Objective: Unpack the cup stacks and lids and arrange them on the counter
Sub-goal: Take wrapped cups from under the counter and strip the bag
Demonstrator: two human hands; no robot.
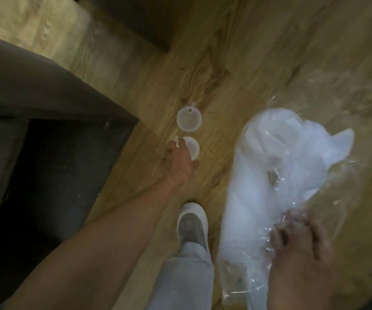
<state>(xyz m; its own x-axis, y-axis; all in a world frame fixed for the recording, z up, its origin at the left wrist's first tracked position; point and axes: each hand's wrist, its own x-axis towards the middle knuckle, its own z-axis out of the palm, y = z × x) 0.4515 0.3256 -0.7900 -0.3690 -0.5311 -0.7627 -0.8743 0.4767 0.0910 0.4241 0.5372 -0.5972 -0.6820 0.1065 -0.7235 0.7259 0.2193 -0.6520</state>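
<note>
Lids lie on the wooden floor, two of them, translucent and round, each with a small tab. The farther one rests by itself; the nearer lid is partly covered by the left hand, which reaches down over it with fingers bent toward its edge. Motion blur keeps me from saying whether those fingers already pinch the lid or only touch it. They sit on the floor, not on any counter, so my guess is that they dropped and are being gathered.

Just to the right, the clear plastic bag hangs above the floor, bulging with pale, cloudy shapes that are probably the cup stacks or more lids; the blur hides which. The right hand grips the crumpled film at the near end, fingers curled into it, which likely keeps the load from spilling while the other arm reaches low.

Between the two arms, a white shoe and a light grey trouser leg stand on the boards. To the left rises a dark cabinet, its top edge catching a little light. No counter surface is clearly visible here.
</note>
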